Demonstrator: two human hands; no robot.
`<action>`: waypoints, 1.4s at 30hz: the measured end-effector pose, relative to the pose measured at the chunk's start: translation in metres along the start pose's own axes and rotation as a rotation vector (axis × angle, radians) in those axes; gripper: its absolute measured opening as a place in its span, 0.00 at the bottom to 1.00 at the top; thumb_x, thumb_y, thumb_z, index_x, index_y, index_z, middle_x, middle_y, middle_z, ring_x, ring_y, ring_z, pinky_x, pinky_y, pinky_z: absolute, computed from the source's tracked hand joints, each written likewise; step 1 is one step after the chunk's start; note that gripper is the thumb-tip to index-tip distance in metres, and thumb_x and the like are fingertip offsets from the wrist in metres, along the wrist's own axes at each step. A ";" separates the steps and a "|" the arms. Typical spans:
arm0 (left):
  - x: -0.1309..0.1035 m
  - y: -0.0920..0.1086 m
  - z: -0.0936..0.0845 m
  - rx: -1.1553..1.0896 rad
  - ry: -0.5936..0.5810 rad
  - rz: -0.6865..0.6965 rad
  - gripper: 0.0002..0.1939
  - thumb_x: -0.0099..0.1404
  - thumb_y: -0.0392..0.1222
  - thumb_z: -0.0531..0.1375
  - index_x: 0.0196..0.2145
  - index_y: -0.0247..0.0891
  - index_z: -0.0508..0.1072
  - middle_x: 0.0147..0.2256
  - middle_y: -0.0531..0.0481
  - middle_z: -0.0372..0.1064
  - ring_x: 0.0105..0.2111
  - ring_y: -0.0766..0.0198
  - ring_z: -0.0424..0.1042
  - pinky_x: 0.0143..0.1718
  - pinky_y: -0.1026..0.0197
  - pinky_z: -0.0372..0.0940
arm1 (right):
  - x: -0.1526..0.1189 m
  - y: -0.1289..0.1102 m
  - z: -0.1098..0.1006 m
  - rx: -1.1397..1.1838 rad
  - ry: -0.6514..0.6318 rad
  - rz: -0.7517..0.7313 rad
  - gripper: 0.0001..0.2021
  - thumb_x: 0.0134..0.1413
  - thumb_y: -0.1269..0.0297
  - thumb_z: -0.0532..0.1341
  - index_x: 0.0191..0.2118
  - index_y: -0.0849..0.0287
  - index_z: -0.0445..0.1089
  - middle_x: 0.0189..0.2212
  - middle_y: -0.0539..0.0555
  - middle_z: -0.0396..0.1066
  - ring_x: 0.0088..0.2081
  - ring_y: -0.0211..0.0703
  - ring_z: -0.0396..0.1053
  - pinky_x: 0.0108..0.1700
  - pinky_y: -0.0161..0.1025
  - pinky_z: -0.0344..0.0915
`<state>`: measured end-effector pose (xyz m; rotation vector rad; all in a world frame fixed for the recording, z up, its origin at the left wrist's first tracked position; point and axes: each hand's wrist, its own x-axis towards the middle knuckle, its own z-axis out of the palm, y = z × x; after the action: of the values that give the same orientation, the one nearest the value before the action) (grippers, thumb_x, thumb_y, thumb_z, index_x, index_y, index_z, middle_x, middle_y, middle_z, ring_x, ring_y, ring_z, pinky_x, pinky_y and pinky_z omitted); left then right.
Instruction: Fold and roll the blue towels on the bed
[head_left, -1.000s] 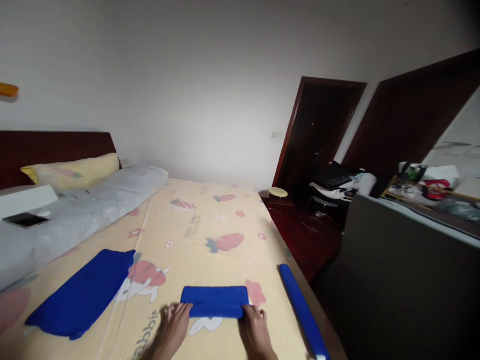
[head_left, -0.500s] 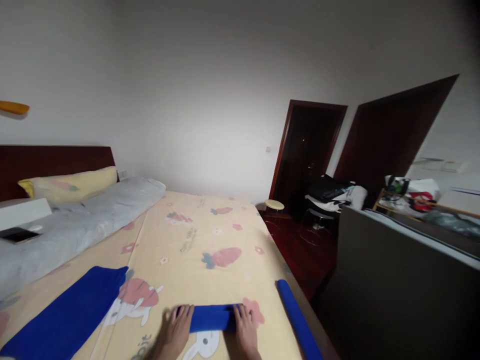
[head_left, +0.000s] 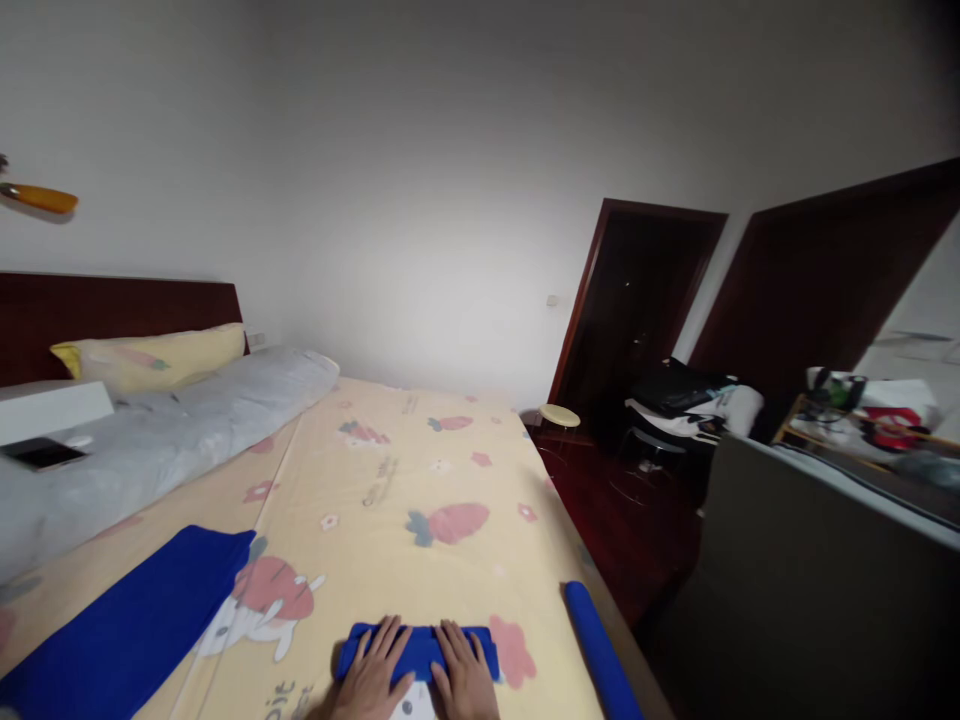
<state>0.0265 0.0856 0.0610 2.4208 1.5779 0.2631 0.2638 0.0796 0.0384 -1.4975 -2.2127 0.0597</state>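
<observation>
Both hands lie flat, fingers spread, on a small rolled blue towel near the foot edge of the bed. The left hand presses its left half and the right hand its right half, palms down, neither closed around it.

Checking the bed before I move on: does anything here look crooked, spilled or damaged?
Nothing stands out. Both hands, left hand and right hand, press flat on a small blue cloth; the blue roll and spread blue cloth lie tidy.
</observation>
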 end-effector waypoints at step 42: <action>-0.021 -0.050 -0.021 0.241 0.130 -0.086 0.34 0.54 0.27 0.50 0.55 0.55 0.70 0.60 0.58 0.65 0.63 0.61 0.57 0.63 0.46 0.48 | -0.016 0.023 -0.039 -0.039 -0.099 0.201 0.26 0.48 0.67 0.53 0.54 0.51 0.69 0.54 0.54 0.72 0.58 0.52 0.65 0.64 0.55 0.49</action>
<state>-0.0311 0.0880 0.0663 2.5487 1.8631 0.2302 0.3041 0.0664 0.0609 -1.7690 -2.1423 0.1591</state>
